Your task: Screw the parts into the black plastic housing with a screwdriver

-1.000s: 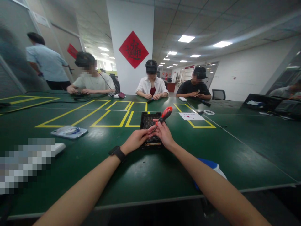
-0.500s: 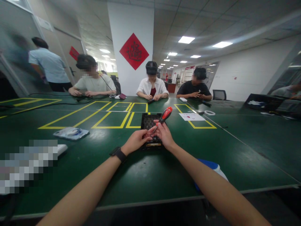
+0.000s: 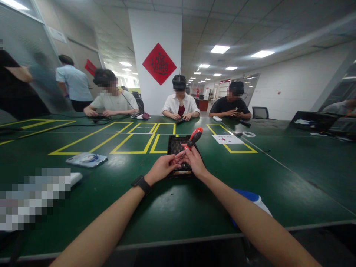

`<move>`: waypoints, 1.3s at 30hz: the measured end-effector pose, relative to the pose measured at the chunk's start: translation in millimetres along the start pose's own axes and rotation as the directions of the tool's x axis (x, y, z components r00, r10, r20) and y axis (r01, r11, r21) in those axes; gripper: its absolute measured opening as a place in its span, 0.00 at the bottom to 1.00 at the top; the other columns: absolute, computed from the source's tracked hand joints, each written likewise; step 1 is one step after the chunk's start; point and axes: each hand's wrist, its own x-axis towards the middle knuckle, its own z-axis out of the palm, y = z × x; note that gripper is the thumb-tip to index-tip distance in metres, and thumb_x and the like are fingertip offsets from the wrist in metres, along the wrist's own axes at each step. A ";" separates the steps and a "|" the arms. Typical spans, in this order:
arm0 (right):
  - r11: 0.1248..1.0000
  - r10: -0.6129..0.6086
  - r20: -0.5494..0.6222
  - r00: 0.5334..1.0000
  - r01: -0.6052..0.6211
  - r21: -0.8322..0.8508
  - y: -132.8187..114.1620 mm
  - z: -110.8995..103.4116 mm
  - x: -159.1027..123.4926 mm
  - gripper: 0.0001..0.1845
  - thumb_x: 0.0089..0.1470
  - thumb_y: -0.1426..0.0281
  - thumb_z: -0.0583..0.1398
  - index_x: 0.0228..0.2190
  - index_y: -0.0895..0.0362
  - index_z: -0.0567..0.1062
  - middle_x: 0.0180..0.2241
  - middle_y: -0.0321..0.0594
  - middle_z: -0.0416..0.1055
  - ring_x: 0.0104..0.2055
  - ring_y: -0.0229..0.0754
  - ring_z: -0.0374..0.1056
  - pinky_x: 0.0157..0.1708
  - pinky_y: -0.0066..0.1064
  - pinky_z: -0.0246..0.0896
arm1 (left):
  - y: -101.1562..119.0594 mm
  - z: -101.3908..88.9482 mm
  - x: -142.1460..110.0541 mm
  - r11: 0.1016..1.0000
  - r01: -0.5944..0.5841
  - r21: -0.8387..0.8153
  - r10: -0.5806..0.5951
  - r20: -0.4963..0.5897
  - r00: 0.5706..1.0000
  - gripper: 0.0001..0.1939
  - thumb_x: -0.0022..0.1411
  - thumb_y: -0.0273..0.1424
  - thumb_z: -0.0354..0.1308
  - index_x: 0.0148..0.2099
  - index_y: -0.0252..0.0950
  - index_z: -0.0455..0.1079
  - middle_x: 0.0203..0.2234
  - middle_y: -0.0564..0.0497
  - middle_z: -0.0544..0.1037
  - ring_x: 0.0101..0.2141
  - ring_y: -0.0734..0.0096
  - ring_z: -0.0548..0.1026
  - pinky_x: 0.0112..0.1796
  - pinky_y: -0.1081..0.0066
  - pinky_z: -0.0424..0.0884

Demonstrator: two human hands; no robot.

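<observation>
My right hand [image 3: 197,162] is closed around a screwdriver [image 3: 194,137] with a red and black handle. The handle tilts up and to the right; its shaft points down to the left. Beside the shaft's lower end, the fingers of my left hand [image 3: 162,167] are pinched together, and whatever they hold is too small to make out. Both hands are over an open black case [image 3: 172,142] with a dark, patterned inside. My hands cover much of the case's middle. A dark watch [image 3: 141,184] is on my left wrist.
Yellow tape marks the green table [image 3: 155,215]. A patterned phone-like item [image 3: 86,160] lies left, near a blurred white object [image 3: 75,178]. A blue and white item [image 3: 250,196] sits by my right forearm, a paper sheet [image 3: 227,139] farther back. Several people sit or stand beyond.
The view has shifted slightly. My hands and the screwdriver keep nearly the same pose over the case. A person in dark clothes has come into view at the left edge.
</observation>
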 end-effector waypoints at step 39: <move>0.998 0.035 -0.012 0.999 -0.035 0.049 1.7 -2.7 0.5 0.24 0.55 0.58 0.52 0.51 0.55 0.62 0.29 0.39 0.73 0.30 0.37 0.69 0.29 0.30 0.65 | 2.7 -3.1 0.4 0.998 -0.050 -0.028 0.052 0.050 0.997 0.12 0.60 0.35 0.51 0.39 0.34 0.71 0.30 0.51 0.76 0.30 0.71 0.70 0.33 0.74 0.63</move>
